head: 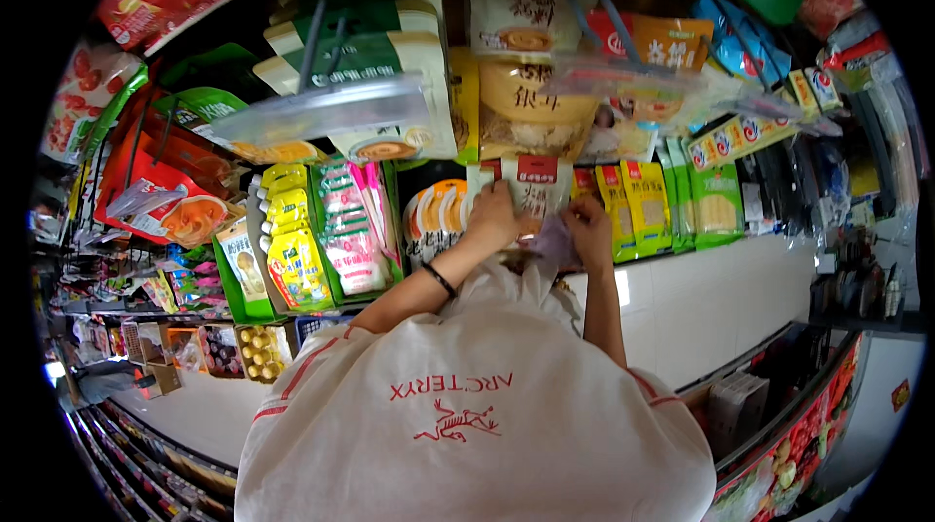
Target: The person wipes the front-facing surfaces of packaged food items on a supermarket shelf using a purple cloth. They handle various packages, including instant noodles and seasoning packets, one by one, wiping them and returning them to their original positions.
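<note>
My left hand [495,215], with a dark band on its wrist, is at the shelf front, its fingers bent against the left side of a white-and-red food pouch [539,186]. Whether they grip it is unclear. A similar pouch lies partly behind this hand. My right hand [589,224] pinches a purple cloth [556,241] close to the pouch's lower right corner. Orange-and-white packets [437,211] stand left of my left hand. Yellow packets [644,204] stand just to the right of my right hand.
Large pouches [537,109] hang on hooks above my hands, with clear plastic label holders [329,109] jutting out. Green display boxes [398,259] hold pink and yellow pouches at left. Green noodle-like packets [716,204] stand at right. Fruit boxes [263,354] sit lower left.
</note>
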